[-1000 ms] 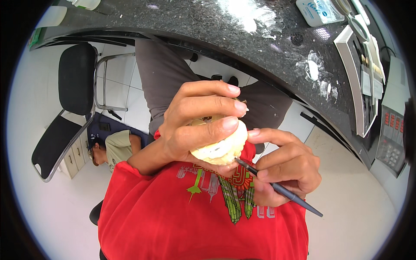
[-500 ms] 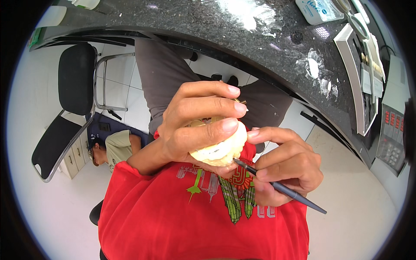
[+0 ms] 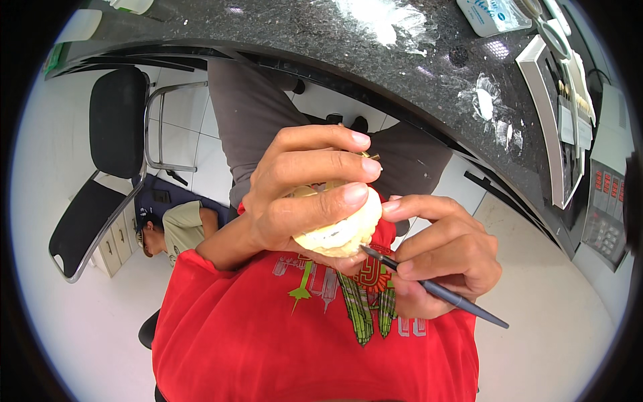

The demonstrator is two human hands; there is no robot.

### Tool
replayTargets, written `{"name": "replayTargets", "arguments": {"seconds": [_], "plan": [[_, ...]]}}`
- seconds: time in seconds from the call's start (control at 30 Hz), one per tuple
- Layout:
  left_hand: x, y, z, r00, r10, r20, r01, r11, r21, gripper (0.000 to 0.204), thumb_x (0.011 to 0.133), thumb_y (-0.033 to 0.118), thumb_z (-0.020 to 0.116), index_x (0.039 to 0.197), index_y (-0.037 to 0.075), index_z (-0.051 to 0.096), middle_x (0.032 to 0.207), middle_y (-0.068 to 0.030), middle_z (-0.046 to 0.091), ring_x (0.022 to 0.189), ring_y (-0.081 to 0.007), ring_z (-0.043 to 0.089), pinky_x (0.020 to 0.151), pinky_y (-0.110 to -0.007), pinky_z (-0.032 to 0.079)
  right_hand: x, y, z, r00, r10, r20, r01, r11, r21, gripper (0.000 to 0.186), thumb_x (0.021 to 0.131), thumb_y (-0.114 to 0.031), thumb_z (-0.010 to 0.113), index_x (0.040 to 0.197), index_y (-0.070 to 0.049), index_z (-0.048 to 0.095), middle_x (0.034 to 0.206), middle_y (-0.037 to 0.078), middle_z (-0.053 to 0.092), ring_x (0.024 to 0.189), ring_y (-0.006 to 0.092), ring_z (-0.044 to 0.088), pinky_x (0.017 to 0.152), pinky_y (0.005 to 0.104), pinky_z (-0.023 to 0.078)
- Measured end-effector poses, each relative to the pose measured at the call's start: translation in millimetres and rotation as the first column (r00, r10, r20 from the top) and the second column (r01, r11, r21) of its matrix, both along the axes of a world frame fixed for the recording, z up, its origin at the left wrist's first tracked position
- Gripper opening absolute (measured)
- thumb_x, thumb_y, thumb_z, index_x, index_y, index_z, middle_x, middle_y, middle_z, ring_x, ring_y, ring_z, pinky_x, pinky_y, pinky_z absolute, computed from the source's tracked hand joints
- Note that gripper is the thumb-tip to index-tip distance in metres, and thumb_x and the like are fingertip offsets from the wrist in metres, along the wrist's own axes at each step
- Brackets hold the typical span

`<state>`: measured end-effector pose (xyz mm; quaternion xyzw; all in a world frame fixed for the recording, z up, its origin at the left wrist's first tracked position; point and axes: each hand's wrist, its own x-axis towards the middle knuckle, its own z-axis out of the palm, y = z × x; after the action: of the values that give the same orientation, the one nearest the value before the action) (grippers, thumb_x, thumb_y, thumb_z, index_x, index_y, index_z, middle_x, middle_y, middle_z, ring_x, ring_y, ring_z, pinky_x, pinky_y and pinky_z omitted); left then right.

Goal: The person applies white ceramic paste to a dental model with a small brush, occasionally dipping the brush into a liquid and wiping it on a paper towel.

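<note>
Across the top, a dark counter (image 3: pixel 281 30) smeared with white; below, a red shirt (image 3: pixel 288 335); at left, a black chair (image 3: pixel 119 120).
Near the chair is another person (image 3: pixel 184 226); on the counter's right lies a case (image 3: pixel 536 82). The left hand (image 3: pixel 305 177), in front of the shirt, curls its fingers around a cream piece (image 3: pixel 365 224), covering much of it. The right hand (image 3: pixel 452 251) pinches a slim dark tool (image 3: pixel 455 297), its tip at the piece's lower right edge, one fingertip against the piece's side.
</note>
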<state>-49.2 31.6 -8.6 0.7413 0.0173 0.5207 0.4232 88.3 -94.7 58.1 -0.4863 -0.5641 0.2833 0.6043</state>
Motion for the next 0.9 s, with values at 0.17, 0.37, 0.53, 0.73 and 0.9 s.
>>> {"name": "replayTargets", "arguments": {"seconds": [0.17,0.37,0.53,0.73,0.9], "plan": [[-1.2,0.9,-0.4,1.0,-0.009,-0.011,0.009,1.0,0.012,0.055,0.074,0.04,0.079,0.113,0.008,0.056,0.105,-0.0139,0.062,0.097,-0.0323,0.061,0.072,-0.038,0.057,0.0,1.0,-0.2,1.0,0.002,-0.004,-0.002,1.0,0.006,0.016,0.068,-0.001,0.072,0.078,-0.001,0.059,0.068,0.011,0.063,0.088,0.0396,0.066,0.077,0.0436,0.056],[0.9,-0.5,-0.4,1.0,0.0,0.003,0.0,1.0,-0.021,0.054,0.073,0.036,0.08,0.112,0.008,0.056,0.105,-0.0136,0.062,0.097,-0.032,0.061,0.072,-0.037,0.057,3.7,-1.3,0.2,0.995,0.027,-0.093,-0.03,0.999,-0.033,0.015,0.071,0.001,0.07,0.081,-0.001,0.058,0.069,0.012,0.062,0.091,0.0392,0.066,0.082,0.0455,0.055],[1.6,-0.4,0.4,1.0,-0.018,0.001,0.018,0.999,-0.028,0.054,0.071,0.035,0.081,0.112,0.009,0.056,0.106,-0.0135,0.062,0.097,-0.032,0.062,0.072,-0.037,0.056,6.0,-0.3,0.8,0.995,0.043,-0.092,-0.048,0.998,-0.046,0.015,0.071,0.001,0.07,0.081,-0.001,0.059,0.069,0.012,0.062,0.092,0.0384,0.065,0.083,0.0459,0.055],[2.1,-0.7,1.7,1.0,-0.029,-0.002,0.029,0.999,-0.044,0.055,0.071,0.034,0.082,0.112,0.009,0.056,0.106,-0.0136,0.062,0.096,-0.0322,0.062,0.072,-0.037,0.056,7.3,-0.5,0.0,0.995,0.052,-0.083,-0.057,0.996,-0.062,0.014,0.07,0.002,0.069,0.079,-0.001,0.059,0.068,0.012,0.063,0.093,0.0373,0.065,0.085,0.0464,0.054],[3.7,-1.0,1.8,1.0,-0.029,0.004,0.029,0.999,-0.04,0.055,0.071,0.034,0.082,0.112,0.009,0.056,0.106,-0.0138,0.062,0.096,-0.0321,0.062,0.072,-0.037,0.056,7.2,-2.1,-1.4,0.989,0.046,-0.141,-0.053,0.998,-0.041,0.015,0.07,0.002,0.07,0.08,-0.001,0.059,0.069,0.013,0.063,0.096,0.0375,0.064,0.087,0.0477,0.054]]}}
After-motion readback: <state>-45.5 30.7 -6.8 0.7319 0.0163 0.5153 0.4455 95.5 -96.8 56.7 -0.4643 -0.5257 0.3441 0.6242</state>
